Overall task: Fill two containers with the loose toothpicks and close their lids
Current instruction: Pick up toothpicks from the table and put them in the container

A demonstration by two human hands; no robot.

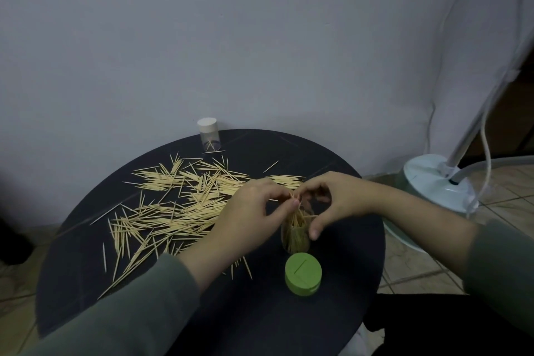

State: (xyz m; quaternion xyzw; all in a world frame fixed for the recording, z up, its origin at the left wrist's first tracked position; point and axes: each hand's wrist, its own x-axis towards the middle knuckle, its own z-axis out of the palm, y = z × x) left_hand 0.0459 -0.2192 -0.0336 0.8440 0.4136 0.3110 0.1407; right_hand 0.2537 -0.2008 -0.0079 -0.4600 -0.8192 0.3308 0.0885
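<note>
Loose toothpicks (173, 205) lie spread over the left half of a round black table (341, 277). A clear open container (296, 237) stands near the middle, packed with upright toothpicks. My left hand (248, 220) pinches a small bunch of toothpicks at the container's mouth. My right hand (338, 199) curls around the container's top from the right, its thumb against the side. A green lid (303, 273) lies flat just in front of the container. A second clear container (208, 136) with a white lid on stands at the table's far edge, holding a few toothpicks.
A pale wall rises right behind the table. To the right, a white lamp base (436, 179) with a pole and cables stands on the tiled floor. A dark shape sits on the floor at the far left.
</note>
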